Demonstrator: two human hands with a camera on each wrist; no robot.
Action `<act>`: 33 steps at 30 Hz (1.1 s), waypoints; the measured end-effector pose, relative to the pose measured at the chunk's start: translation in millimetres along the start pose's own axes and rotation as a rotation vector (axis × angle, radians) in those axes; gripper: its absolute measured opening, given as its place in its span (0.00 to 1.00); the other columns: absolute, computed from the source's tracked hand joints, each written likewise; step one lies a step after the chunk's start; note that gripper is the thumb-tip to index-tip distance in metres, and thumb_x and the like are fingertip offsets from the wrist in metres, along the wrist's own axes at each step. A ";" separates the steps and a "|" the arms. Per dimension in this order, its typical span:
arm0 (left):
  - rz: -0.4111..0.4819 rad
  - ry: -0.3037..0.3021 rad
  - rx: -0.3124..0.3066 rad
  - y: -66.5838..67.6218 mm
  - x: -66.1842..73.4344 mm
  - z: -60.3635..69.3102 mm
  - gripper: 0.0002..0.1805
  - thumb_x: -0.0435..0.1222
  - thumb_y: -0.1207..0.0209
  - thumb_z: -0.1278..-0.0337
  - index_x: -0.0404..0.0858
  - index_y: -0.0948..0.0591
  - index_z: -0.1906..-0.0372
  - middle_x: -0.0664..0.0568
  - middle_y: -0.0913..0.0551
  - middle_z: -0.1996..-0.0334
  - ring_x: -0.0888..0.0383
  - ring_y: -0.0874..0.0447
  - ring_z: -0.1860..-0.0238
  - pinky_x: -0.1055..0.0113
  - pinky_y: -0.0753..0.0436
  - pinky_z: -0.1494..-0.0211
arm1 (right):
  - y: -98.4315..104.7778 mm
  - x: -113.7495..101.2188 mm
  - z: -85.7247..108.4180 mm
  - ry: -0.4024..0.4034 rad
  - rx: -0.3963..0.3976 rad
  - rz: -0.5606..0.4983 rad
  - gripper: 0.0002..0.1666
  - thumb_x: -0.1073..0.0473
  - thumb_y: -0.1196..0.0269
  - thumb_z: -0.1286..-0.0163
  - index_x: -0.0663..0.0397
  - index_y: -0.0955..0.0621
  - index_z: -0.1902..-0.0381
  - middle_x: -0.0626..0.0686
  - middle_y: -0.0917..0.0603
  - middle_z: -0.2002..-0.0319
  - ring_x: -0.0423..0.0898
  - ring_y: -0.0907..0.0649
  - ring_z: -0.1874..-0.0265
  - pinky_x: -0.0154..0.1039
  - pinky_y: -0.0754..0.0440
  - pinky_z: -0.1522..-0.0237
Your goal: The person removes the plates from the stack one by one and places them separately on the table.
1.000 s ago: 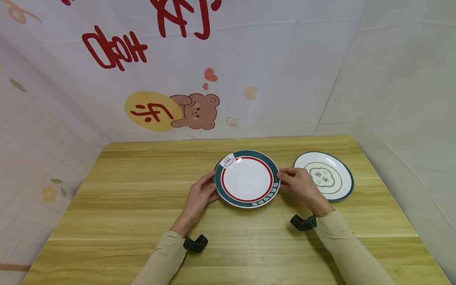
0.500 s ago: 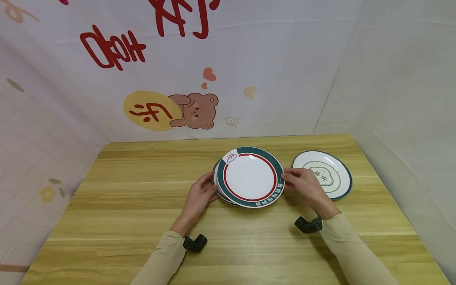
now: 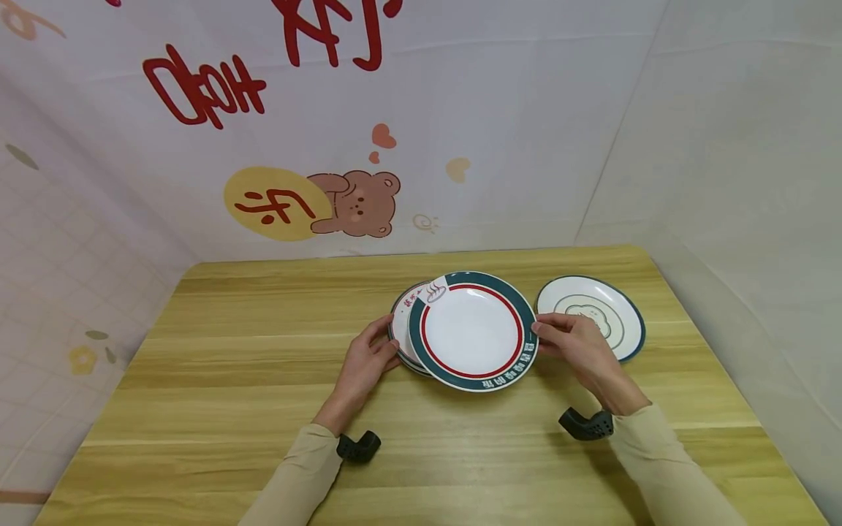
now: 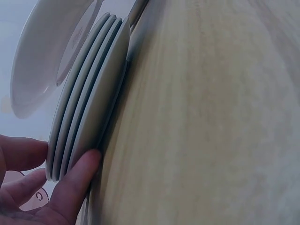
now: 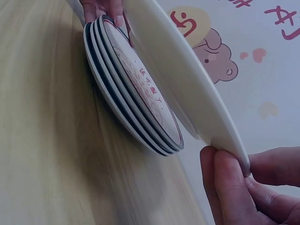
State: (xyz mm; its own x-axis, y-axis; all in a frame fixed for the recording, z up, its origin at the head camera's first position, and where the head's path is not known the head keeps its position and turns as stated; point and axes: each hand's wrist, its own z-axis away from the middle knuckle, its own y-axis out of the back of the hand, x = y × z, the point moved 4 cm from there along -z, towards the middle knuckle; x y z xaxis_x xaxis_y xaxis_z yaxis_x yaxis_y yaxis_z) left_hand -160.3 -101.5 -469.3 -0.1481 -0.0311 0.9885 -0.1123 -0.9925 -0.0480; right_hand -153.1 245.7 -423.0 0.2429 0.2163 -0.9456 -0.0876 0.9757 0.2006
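Observation:
My right hand (image 3: pixel 579 347) pinches the right rim of a white plate (image 3: pixel 472 329) with a green border and a red ring. It is raised and tilted above a stack of several plates (image 3: pixel 409 349), overlapping much of it in the head view. Seen from the right wrist, a gap separates the held plate's pale underside (image 5: pixel 183 70) from the stack's printed top plate (image 5: pixel 140 79). My left hand (image 3: pixel 364 361) grips the left edge of the stack. The left wrist view has its fingers and thumb on both sides of the piled rims (image 4: pixel 79 108).
A white plate (image 3: pixel 628 321) with a blue-green rim and a printed centre lies on the right of the wooden table (image 3: pixel 263 409), partly behind my right hand. A white printed cloth wall (image 3: pixel 526 146) stands along the table's back edge.
My right hand has lifted the green-bordered plate off the stack and carried it to the right, uncovering the left part of the stack. My left hand has stayed on the stack.

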 end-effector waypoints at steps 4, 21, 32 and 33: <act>0.011 0.004 0.000 0.1 0.0 -0.6 0.29 0.24 0.46 0.27 0.33 0.32 0.24 0.35 0.32 0.27 0.44 0.22 0.36 0.66 0.12 0.51 | 4.5 0.4 5.1 0.008 0.008 -0.008 0.29 0.60 0.38 0.22 0.78 0.28 0.33 0.60 0.15 0.49 0.39 0.12 0.60 0.35 0.12 0.52; 0.006 0.019 0.001 0.7 2.1 1.4 0.29 0.24 0.47 0.26 0.34 0.33 0.23 0.34 0.34 0.26 0.41 0.25 0.32 0.68 0.12 0.51 | 25.5 3.0 30.3 0.022 0.031 -0.048 0.31 0.60 0.38 0.22 0.80 0.30 0.32 0.50 0.15 0.54 0.38 0.13 0.60 0.34 0.12 0.52; 0.013 0.027 0.010 0.3 2.0 0.9 0.29 0.24 0.47 0.26 0.34 0.32 0.24 0.34 0.35 0.26 0.42 0.25 0.33 0.66 0.12 0.50 | 39.9 9.1 41.1 0.011 0.044 -0.028 0.33 0.58 0.39 0.20 0.81 0.32 0.31 0.48 0.15 0.53 0.39 0.12 0.60 0.34 0.12 0.52; 0.013 0.027 0.010 0.3 2.1 1.0 0.29 0.24 0.47 0.26 0.34 0.32 0.24 0.34 0.35 0.26 0.42 0.24 0.34 0.66 0.12 0.50 | 41.3 9.5 42.4 0.009 0.044 -0.025 0.33 0.58 0.39 0.20 0.81 0.32 0.31 0.47 0.15 0.54 0.39 0.12 0.60 0.34 0.12 0.52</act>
State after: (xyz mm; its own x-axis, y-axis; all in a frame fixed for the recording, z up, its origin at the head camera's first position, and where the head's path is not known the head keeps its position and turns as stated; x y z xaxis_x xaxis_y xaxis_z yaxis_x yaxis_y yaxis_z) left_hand -159.6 -102.0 -467.1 -0.1761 -0.0405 0.9835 -0.1002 -0.9932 -0.0589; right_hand -113.4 289.5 -412.8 0.2362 0.1922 -0.9525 -0.0388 0.9813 0.1884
